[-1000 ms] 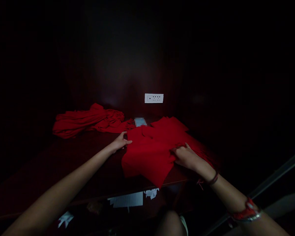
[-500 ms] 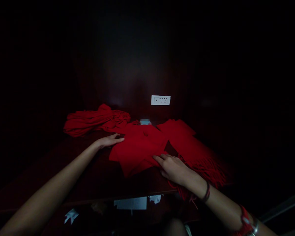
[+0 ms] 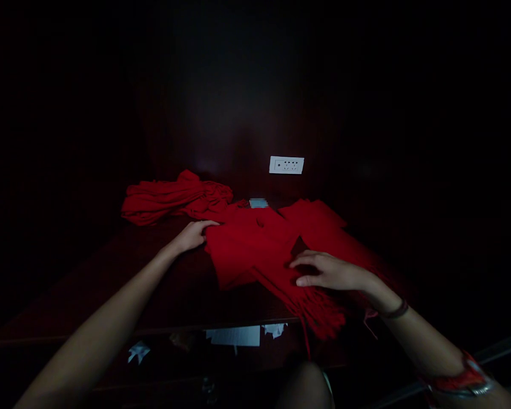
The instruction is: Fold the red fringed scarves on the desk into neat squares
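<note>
A red scarf [image 3: 251, 244] lies partly folded on the dark wooden shelf, its fringe [image 3: 319, 309] spreading toward the front edge. At its left edge, my left hand [image 3: 192, 234] has closed on the cloth, one finger stretched over the top. My right hand [image 3: 330, 270] hovers just above the fringed end on the right, fingers apart and holding nothing. Another red scarf [image 3: 323, 227] lies behind and to the right, partly hidden by my right hand. A bunched red scarf [image 3: 166, 199] rests at the back left.
A white power socket [image 3: 287, 165] is set in the dark back wall. A small pale object [image 3: 258, 203] sits behind the middle scarf. Below the shelf's front edge are white paper [image 3: 234, 336] and crumpled white scraps [image 3: 138, 352]. Surroundings are very dark.
My right hand has let go of the scarf and moved right, opening. The scarf's fringed end now lies spread toward the front right. My left hand stays at the left edge.
</note>
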`<action>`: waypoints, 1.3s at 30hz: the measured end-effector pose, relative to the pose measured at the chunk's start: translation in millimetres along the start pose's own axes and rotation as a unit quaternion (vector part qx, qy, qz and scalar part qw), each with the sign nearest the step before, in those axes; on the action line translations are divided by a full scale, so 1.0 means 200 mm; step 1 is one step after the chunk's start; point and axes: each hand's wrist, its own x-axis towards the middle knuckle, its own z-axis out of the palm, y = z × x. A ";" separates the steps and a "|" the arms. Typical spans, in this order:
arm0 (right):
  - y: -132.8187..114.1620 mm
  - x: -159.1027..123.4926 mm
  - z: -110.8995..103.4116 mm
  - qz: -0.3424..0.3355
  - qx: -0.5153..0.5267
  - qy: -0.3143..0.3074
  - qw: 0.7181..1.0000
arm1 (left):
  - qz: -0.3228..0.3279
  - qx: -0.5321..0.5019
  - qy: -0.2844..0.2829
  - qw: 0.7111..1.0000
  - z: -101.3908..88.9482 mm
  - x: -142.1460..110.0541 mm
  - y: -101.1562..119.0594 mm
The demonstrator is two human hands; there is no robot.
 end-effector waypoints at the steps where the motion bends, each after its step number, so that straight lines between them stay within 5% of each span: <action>1: 0.01 0.01 0.03 0.044 0.007 0.022 0.999 | 0.025 0.022 0.020 0.999 0.01 0.01 -0.02; 6: 0.05 0.12 0.18 0.197 0.049 0.080 0.976 | -0.012 0.110 0.074 0.991 0.00 0.04 -0.06; 10: 0.07 0.20 0.19 0.207 0.149 0.134 0.958 | -0.046 0.136 0.158 0.977 -0.02 -0.07 0.16; 13: 0.08 0.23 0.16 0.186 0.274 0.215 0.919 | 0.051 0.149 0.042 0.987 0.07 -0.23 0.43; 15: 0.08 0.24 0.14 0.176 0.371 0.236 0.881 | 0.128 0.228 0.020 0.965 0.19 -0.31 0.57; 20: 0.08 0.27 0.15 0.201 0.466 0.277 0.816 | 0.260 0.375 -0.024 0.890 0.41 -0.27 0.66; 23: 0.10 0.26 0.15 0.217 0.438 0.300 0.819 | 0.294 0.392 -0.034 0.871 0.39 -0.20 0.63; 27: 0.13 0.23 0.11 0.203 0.375 0.313 0.849 | 0.280 0.320 -0.021 0.905 0.25 -0.20 0.63; 30: 0.14 0.20 0.09 0.202 0.402 0.261 0.854 | 0.276 0.300 -0.031 0.913 0.21 -0.27 0.65; 34: 0.12 0.20 0.12 0.255 0.445 0.161 0.843 | 0.263 0.345 -0.025 0.901 0.33 -0.31 0.67; 39: 0.11 0.18 0.13 0.203 0.410 0.215 0.863 | 0.274 0.361 -0.010 0.891 0.44 -0.20 0.68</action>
